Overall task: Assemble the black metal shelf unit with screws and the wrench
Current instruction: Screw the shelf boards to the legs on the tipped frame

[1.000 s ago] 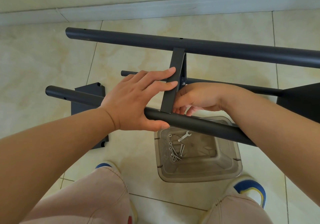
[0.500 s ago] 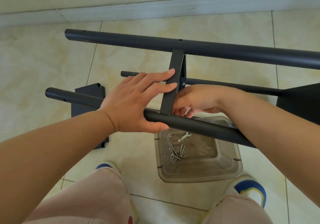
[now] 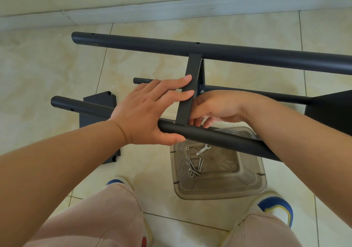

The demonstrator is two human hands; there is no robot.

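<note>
The black shelf frame lies on its side, with a far tube (image 3: 228, 51), a near tube (image 3: 219, 138) and a thin tube (image 3: 247, 92) lower down. A black shelf panel (image 3: 192, 69) stands edge-on between the two thick tubes, with a screw (image 3: 201, 91) at its corner. My left hand (image 3: 152, 111) lays straight fingers on the panel's edge, thumb under the near tube. Just right of the panel, my right hand (image 3: 219, 107) curls its fingers by the near tube; what they hold is hidden. The wrench (image 3: 202, 149) and several screws (image 3: 194, 165) lie in a clear tub (image 3: 247, 189).
A loose black panel (image 3: 99, 103) lies on the tiled floor at the left. Another fitted black shelf (image 3: 333, 109) shows at the right edge. My shoes (image 3: 276, 206) flank the tub. The wall skirting (image 3: 190, 8) runs behind the frame.
</note>
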